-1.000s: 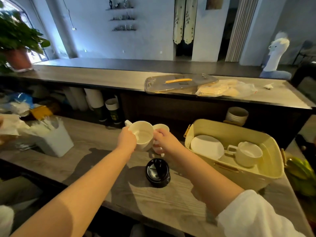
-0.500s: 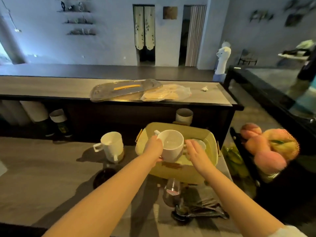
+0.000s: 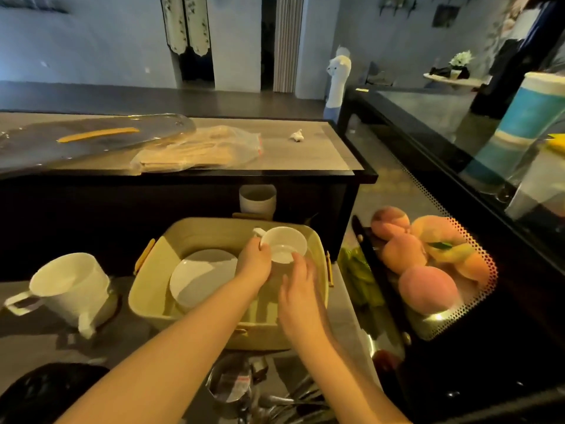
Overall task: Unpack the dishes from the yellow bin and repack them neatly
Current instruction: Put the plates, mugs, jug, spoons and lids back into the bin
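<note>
Plate in bin; mugs left.

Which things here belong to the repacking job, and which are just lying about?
Job: yellow bin, white plate inside it, cup held by left hand, right hand beside it, mugs on the counter.

Lying about: peaches, plastic bag, clear lid.

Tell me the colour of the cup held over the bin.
White cup, seen in the head view.

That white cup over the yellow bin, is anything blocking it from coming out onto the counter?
Nothing visible does. The left hand holds the cup at about the height of the bin's rim, the right hand is open just beneath it, and the plate lies flat lower down to the left.
</note>
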Demonstrator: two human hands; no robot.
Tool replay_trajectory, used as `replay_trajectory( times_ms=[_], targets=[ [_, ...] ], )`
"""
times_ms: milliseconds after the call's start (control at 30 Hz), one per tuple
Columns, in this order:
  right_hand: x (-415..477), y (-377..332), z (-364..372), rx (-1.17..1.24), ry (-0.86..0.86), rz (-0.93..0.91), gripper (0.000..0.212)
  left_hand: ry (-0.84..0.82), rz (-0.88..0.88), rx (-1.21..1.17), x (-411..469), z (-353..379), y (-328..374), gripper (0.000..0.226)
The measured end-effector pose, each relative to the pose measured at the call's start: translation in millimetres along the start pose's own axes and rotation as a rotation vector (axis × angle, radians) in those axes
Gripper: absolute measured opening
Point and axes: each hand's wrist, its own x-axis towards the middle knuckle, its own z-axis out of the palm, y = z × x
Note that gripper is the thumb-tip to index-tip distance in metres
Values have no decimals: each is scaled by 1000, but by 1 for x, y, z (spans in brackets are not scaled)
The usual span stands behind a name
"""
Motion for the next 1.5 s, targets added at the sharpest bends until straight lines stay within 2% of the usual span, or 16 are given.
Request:
replay_trajectory(
  times_ms=[167,400,467,633,733,833,1000,1067,1133,1200,1300,1367,1433,1467,1500],
  targets=[
    [5,12,6,-178,-46,-29,83,97,76,247,14,16,-2,30],
    [6,9,14,-226,-22,63,86,60,95,436,21,24,-13,32],
    [5,9,14,-233,-6,65,81,31,104,478,20,23,-15,33],
    [2,2,9,-282,-7,88,49,-75,152,429,7,3,-9,38],
    [1,-20,15,-190,-66,-47,45,-43,290,369,-4,-33,-17,30],
    [4,-64,36,-56,-136,-173,37,36,429,367,-9,-79,-29,32],
    [-2,-147,90,261,-331,-181,37,331,477,501,-14,-181,-58,35],
    [-4,-170,110,376,-434,-142,40,470,441,557,-14,-222,-75,36],
    [-7,-188,130,521,-562,8,43,544,334,613,-11,-258,-96,37],
    [-10,-196,152,545,-646,196,46,526,176,597,-5,-286,-118,39],
    [-17,-202,191,472,-760,414,47,427,-64,424,8,-314,-146,45],
    [-22,-198,214,439,-782,544,45,362,-203,404,13,-319,-159,51],
    [-29,-192,229,385,-797,536,31,351,-240,478,12,-316,-170,54],
    [-31,-191,234,341,-825,517,15,363,-220,516,12,-315,-175,53],
    [-33,-190,237,311,-840,496,13,374,-194,534,12,-313,-179,50]
  ],
)
